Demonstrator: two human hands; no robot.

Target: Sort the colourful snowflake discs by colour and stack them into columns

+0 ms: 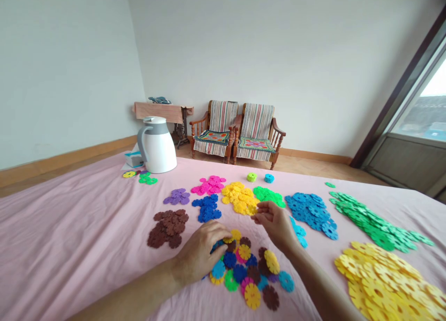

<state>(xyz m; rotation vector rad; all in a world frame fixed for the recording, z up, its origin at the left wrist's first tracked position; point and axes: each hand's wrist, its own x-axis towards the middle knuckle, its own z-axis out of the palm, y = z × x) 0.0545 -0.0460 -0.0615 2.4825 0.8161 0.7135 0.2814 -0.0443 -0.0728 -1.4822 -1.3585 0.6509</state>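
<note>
The **left hand** (199,255) is curved palm-down over the near side of a mixed pile of plastic snowflake discs (244,271), its fingertips (220,241) resting on the discs; whether its grip is clamped on a disc cannot be told. The **right hand** (275,226) is held just above the bedsheet, with its fingertips (260,209) drawn close together beside the edge of a yellow disc heap (239,198). Whether anything is pinched in that grip cannot be told.

The mixed pile lies loose on a pale pink bedsheet (73,251), between the two hands and the person's forearms. Its discs are yellow, blue, cyan, green, magenta and brown.

Sorted heaps are spread beyond it by colour. A brown heap (167,228) lies to the left, and navy (206,208), purple (176,196), magenta (208,185) and bright green (268,196) heaps are set farther back. A mid-blue heap (310,214) is placed to the right, with a small cyan group (298,232) just below it. A long green band of discs (378,223) and a large yellow mass (385,281) are spread along the right side.

A white thermal jug (156,145) stands at the far edge of the bed. Two striped wooden armchairs (237,131) are placed against the far wall.
</note>
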